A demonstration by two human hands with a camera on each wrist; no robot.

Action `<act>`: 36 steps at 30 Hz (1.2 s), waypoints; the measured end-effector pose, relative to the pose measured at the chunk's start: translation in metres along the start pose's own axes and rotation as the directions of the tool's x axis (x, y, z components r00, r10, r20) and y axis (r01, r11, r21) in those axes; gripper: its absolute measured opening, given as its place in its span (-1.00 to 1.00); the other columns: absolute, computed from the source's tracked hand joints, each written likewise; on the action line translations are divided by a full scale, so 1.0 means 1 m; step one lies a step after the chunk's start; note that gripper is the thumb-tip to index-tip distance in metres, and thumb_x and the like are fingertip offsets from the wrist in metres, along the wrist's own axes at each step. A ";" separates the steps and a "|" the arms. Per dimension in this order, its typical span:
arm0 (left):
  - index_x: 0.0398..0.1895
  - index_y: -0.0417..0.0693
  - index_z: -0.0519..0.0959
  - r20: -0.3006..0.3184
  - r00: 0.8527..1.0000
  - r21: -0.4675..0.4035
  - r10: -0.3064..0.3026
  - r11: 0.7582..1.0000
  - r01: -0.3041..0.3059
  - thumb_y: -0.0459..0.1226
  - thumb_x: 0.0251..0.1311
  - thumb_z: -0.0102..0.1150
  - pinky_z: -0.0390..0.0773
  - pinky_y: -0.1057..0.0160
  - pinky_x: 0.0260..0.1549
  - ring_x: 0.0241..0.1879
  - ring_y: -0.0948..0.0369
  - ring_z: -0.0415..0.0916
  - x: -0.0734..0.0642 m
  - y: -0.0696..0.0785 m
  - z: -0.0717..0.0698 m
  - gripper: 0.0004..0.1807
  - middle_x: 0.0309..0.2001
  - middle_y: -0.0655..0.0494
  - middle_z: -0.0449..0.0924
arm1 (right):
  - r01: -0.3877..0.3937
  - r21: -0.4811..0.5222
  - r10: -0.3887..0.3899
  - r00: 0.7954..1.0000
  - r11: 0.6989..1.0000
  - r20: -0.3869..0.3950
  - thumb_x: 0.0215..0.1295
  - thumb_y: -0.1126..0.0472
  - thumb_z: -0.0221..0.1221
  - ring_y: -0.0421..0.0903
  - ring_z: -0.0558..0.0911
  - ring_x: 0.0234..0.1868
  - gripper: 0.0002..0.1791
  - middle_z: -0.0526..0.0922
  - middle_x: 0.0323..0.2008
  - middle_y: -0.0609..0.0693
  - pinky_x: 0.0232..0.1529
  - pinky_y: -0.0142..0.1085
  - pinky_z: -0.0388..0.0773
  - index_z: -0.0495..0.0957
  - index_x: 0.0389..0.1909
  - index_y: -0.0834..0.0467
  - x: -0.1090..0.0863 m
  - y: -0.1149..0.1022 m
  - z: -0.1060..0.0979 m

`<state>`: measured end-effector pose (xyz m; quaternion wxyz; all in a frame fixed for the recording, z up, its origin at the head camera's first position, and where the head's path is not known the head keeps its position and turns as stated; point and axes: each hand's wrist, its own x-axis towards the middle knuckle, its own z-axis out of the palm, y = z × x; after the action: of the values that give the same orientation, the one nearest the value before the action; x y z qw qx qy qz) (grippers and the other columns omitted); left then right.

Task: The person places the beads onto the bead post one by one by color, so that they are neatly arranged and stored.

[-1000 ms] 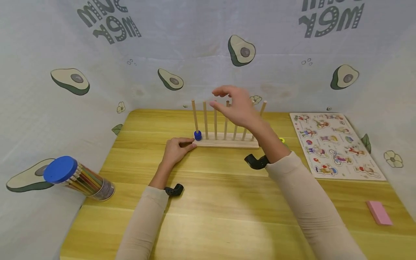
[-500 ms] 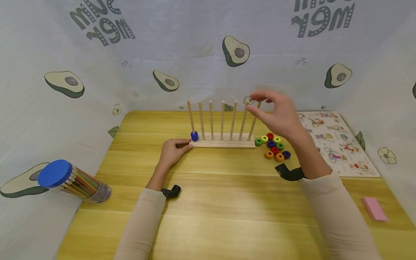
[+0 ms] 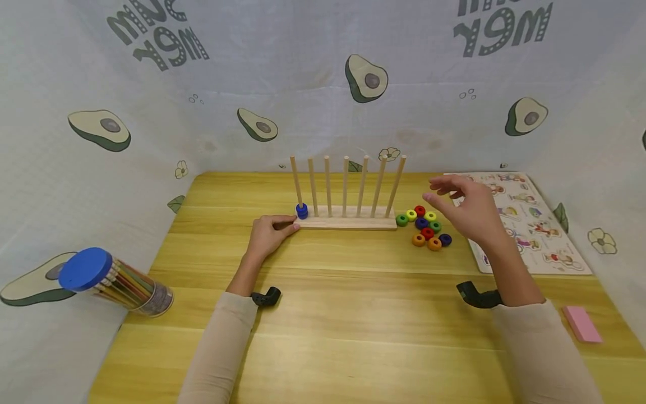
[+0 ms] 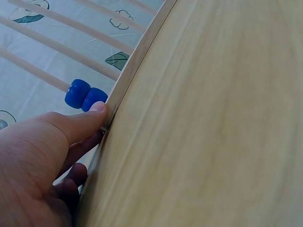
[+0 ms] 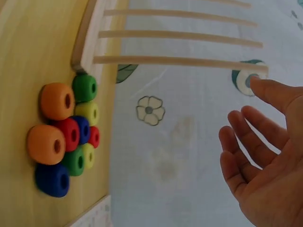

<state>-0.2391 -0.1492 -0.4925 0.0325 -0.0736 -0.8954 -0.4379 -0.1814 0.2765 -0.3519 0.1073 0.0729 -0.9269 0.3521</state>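
A wooden peg stand (image 3: 348,223) with a row of several upright dowels stands near the back of the table. Two blue beads (image 3: 301,211) are stacked at the foot of its leftmost dowel. My left hand (image 3: 269,235) pinches the left end of the base, its thumb (image 4: 97,108) at the front corner just below those beads in the left wrist view. To the right of the stand lies a cluster of beads (image 3: 427,234) in orange, red, green, yellow and dark blue. My right hand (image 3: 471,210) hovers beside this cluster, holding nothing, with thumb and fingers spread apart.
A picture puzzle board (image 3: 545,241) lies at the back right, partly behind the right hand. Nearer on the right edge is a pink block (image 3: 582,324). At the left stands a blue-lidded tub of coloured sticks (image 3: 128,286). A printed cloth (image 3: 313,73) hangs behind the table.
My right hand has moved from above the dowels to the right and down beside the bead cluster, which came into view. My left hand has stayed at the stand's end.
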 end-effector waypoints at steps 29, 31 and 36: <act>0.03 0.16 0.80 0.005 1.000 -0.011 0.010 1.000 -0.010 0.01 0.23 0.46 0.63 -0.04 0.15 0.13 0.00 0.69 -0.001 0.001 0.001 -0.66 0.05 0.04 0.78 | -0.105 -0.145 0.136 0.966 0.984 0.219 0.49 0.11 0.23 0.24 0.60 0.06 -0.59 0.68 0.09 0.32 0.01 0.10 0.52 0.61 0.20 0.28 -0.044 0.097 0.013; 0.03 0.16 0.80 0.001 1.000 -0.011 0.010 1.000 -0.010 0.01 0.23 0.46 0.64 -0.04 0.14 0.12 0.00 0.69 0.000 0.001 0.001 -0.66 0.04 0.04 0.79 | -0.099 -0.148 0.131 0.966 0.984 0.225 0.46 0.17 0.23 0.24 0.60 0.07 -0.61 0.68 0.09 0.33 0.01 0.08 0.52 0.61 0.19 0.28 -0.044 0.099 0.014; 0.02 0.15 0.80 -0.003 1.000 -0.005 0.010 1.000 -0.010 0.01 0.23 0.46 0.64 -0.05 0.14 0.12 -0.02 0.69 -0.001 0.001 0.001 -0.66 0.03 0.04 0.79 | -0.076 -0.161 0.114 0.964 0.984 0.240 0.40 0.25 0.24 0.24 0.62 0.04 -0.64 0.69 0.05 0.33 -0.06 -0.01 0.53 0.65 0.17 0.25 -0.045 0.102 0.017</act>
<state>-0.2385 -0.1484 -0.4926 0.0356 -0.0776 -0.8939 -0.4400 -0.1623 0.3430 -0.4405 -0.0213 0.0633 -0.9594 0.2739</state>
